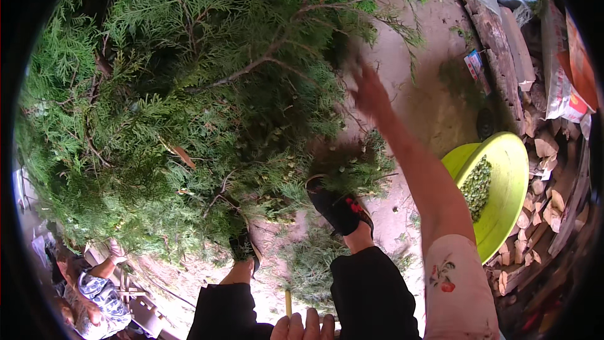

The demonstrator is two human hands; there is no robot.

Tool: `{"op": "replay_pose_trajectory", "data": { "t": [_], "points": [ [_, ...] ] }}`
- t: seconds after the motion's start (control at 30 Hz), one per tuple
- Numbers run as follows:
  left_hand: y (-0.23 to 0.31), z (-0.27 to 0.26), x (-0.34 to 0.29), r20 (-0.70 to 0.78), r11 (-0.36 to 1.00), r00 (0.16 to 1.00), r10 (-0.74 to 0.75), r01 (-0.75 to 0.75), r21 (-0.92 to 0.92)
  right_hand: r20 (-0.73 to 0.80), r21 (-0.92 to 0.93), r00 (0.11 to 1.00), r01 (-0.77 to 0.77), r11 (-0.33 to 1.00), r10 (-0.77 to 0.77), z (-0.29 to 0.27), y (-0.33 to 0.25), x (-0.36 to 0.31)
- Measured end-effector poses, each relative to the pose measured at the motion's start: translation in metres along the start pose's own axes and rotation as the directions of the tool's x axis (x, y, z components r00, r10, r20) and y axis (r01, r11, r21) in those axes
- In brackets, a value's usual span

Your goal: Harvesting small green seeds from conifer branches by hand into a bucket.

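My right hand [372, 93] reaches out at the right edge of a big heap of green conifer branches [189, 119]. It is smeared by motion, but the fingers look stretched and apart, with nothing visible in them. A brown branch stem [270, 56] runs through the foliage to its left. At the lower edge, between my knees, only the bent fingers of my left hand [303, 327] show, close together. A thin yellow stick [288, 302] rises beside them; whether they grip it is hidden.
A yellow-green basin [519, 170] holding small green cones or seeds [477, 192] stands tilted at right, beside split firewood [553, 211] and a log [497, 50]. My black shoes [336, 208] are among the sprigs. Another person [100, 302] sits at lower left.
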State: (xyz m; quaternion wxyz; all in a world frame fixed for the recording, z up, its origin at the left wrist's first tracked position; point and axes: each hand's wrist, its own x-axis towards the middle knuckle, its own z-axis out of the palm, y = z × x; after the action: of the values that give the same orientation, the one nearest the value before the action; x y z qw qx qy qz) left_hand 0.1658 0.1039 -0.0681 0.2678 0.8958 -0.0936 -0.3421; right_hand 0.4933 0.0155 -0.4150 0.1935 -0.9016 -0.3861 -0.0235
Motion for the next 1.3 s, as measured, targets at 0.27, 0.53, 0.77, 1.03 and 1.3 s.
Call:
{"op": "replay_pose_trajectory", "data": {
  "t": [0.27, 0.53, 0.77, 1.03, 1.3],
  "points": [
    [0.000, 0.001, -0.003, -0.054, 0.996, 0.995, -0.079, 0.077, -0.051, 0.429, 0.366, 0.861, -0.444, 0.818, 0.275, 0.012, -0.039, -0.012],
    [0.001, -0.004, -0.008, -0.022, 1.000, 1.000, -0.019, 0.018, -0.012, 0.238, 0.216, 0.962, 0.085, 0.973, -0.137, -0.011, -0.106, -0.031],
    [-0.002, -0.018, -0.001, -0.120, 0.996, 0.993, -0.023, 0.033, 0.083, 0.237, 0.130, 0.961, 0.113, 0.985, -0.141, 0.027, -0.101, -0.033],
    [0.003, -0.009, -0.018, -0.110, 0.998, 0.994, -0.024, 0.030, 0.053, 0.279, 0.187, 0.949, 0.097, 0.977, -0.148, -0.031, -0.080, -0.141],
    [0.005, -0.007, -0.012, -0.066, 0.998, 0.996, -0.058, 0.061, 0.030, 0.283, 0.343, 0.954, -0.195, 0.919, 0.097, 0.010, -0.102, -0.077]
  ]
}}
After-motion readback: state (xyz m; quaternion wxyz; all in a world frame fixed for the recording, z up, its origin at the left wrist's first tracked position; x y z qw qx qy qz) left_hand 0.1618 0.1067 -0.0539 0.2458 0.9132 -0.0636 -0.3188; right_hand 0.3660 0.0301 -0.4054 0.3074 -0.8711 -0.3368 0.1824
